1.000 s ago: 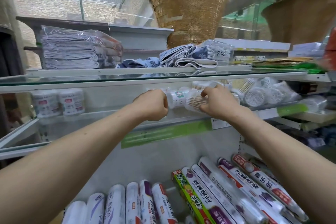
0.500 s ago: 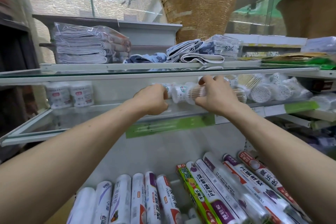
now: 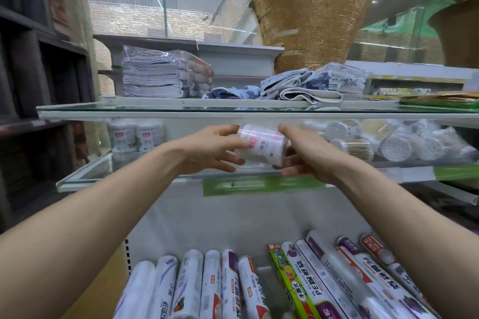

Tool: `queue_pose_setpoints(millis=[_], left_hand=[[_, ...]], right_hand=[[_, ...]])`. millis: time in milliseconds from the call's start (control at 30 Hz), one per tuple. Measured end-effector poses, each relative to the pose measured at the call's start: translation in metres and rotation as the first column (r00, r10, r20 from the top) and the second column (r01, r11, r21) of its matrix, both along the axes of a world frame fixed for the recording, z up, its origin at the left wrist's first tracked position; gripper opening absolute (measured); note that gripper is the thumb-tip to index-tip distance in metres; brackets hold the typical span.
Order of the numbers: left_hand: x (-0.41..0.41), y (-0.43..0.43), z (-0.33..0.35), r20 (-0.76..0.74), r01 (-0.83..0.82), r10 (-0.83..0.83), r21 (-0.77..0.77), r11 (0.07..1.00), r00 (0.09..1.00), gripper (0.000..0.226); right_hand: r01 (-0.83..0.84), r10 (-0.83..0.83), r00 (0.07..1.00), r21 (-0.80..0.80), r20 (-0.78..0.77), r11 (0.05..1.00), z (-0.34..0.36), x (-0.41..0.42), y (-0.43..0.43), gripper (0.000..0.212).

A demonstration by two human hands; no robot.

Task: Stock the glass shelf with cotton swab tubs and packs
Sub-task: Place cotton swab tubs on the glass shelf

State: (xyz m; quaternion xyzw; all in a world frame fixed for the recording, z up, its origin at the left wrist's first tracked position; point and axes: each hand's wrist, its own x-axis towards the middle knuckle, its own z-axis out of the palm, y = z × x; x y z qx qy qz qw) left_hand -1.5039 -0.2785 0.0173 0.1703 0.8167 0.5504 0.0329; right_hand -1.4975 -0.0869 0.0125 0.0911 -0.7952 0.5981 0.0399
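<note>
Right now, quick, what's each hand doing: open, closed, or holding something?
Left hand: holding the left end of the cotton swab tub.
Right hand: holding the same tub, fingers curled round its right end.

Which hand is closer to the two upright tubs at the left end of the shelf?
Left. The left hand grips the held tub right of the upright tubs; the right hand is farther right, beyond that tub.

Bright, even overhead light, soft shadows. Streaky glare on the glass panels (image 3: 181, 2) up top, fisheye bending at the edges, tub (image 3: 261, 145) label kinda motion-blurred.
</note>
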Motion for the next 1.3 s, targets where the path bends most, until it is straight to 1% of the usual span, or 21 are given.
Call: queue_pose_setpoints(millis=[67, 133, 267, 333, 400, 467, 533, 600, 667, 767, 800, 867, 933, 1000, 1100, 1200, 1300], left_hand=[[0.005, -0.011, -0.001, 0.046, -0.037, 0.033, 0.094, 0.995, 0.998, 0.034], [0.006, -0.022, -0.002, 0.064, -0.083, 0.075, 0.148, 0.985, 0.995, 0.038], [0.01, -0.04, -0.003, 0.053, -0.128, 0.121, 0.179, 0.975, 0.991, 0.047], [0.01, -0.048, -0.002, 0.045, -0.164, 0.158, 0.203, 0.965, 0.986, 0.044], [0.01, -0.057, -0.002, 0.053, -0.196, 0.189, 0.244, 0.95, 0.981, 0.037], [0.012, -0.069, -0.001, 0.084, -0.208, 0.193, 0.259, 0.943, 0.978, 0.031], [0.016, -0.083, -0.002, 0.126, -0.193, 0.168, 0.232, 0.953, 0.978, 0.029], [0.02, -0.093, -0.004, 0.158, -0.16, 0.132, 0.182, 0.97, 0.979, 0.038], [0.023, -0.101, -0.005, 0.15, -0.137, 0.111, 0.173, 0.975, 0.982, 0.041], [0.025, -0.111, -0.004, 0.109, -0.124, 0.104, 0.203, 0.971, 0.989, 0.03], [0.025, -0.115, -0.004, 0.105, -0.123, 0.104, 0.205, 0.971, 0.989, 0.026], [0.024, -0.124, -0.004, 0.092, -0.111, 0.095, 0.195, 0.974, 0.991, 0.022], [0.023, -0.132, -0.003, 0.052, -0.107, 0.1, 0.144, 0.984, 0.994, 0.022], [0.02, -0.14, -0.003, 0.01, -0.132, 0.131, 0.082, 0.988, 0.991, 0.027], [0.015, -0.146, -0.003, -0.027, -0.179, 0.18, 0.028, 0.983, 0.983, 0.029], [0.012, -0.149, -0.003, -0.051, -0.215, 0.213, -0.035, 0.976, 0.976, 0.021], [0.008, -0.152, -0.004, -0.069, -0.24, 0.233, -0.118, 0.964, 0.97, 0.021]], right_hand=[[-0.09, 0.092, 0.994, -0.036, 0.055, 0.995, -0.004, -0.002, -0.01, 0.039], [-0.144, 0.145, 0.988, -0.025, 0.05, 0.989, -0.007, -0.002, -0.021, 0.037], [-0.229, 0.247, 0.966, 0.187, -0.08, 0.955, -0.01, 0.0, -0.048, 0.014], [-0.228, 0.257, 0.961, 0.236, -0.1, 0.945, -0.01, -0.002, -0.06, 0.016], [-0.234, 0.253, 0.964, 0.203, -0.078, 0.951, -0.011, -0.005, -0.071, 0.018], [-0.252, 0.26, 0.964, 0.129, -0.051, 0.959, -0.013, -0.007, -0.083, 0.021], [-0.286, 0.287, 0.958, 0.045, -0.027, 0.957, -0.016, -0.007, -0.096, 0.023], [-0.319, 0.318, 0.948, -0.012, -0.018, 0.948, -0.019, -0.005, -0.108, 0.026], [-0.32, 0.321, 0.946, 0.021, -0.046, 0.947, -0.02, -0.004, -0.117, 0.026], [-0.27, 0.288, 0.951, 0.154, -0.11, 0.951, -0.016, -0.002, -0.127, 0.026], [-0.273, 0.293, 0.949, 0.162, -0.114, 0.948, -0.015, -0.001, -0.13, 0.027], [-0.319, 0.332, 0.936, 0.12, -0.114, 0.94, -0.014, -0.001, -0.136, 0.031], [-0.362, 0.367, 0.924, 0.065, -0.111, 0.93, -0.014, -0.003, -0.142, 0.036], [-0.352, 0.357, 0.927, 0.061, -0.117, 0.934, -0.013, -0.005, -0.15, 0.038], [-0.303, 0.314, 0.94, 0.095, -0.133, 0.948, -0.011, -0.009, -0.16, 0.035], [-0.274, 0.292, 0.95, 0.151, -0.112, 0.95, -0.01, -0.012, -0.169, 0.026], [-0.236, 0.257, 0.963, 0.212, -0.076, 0.948, -0.011, -0.021, -0.177, 0.033]])
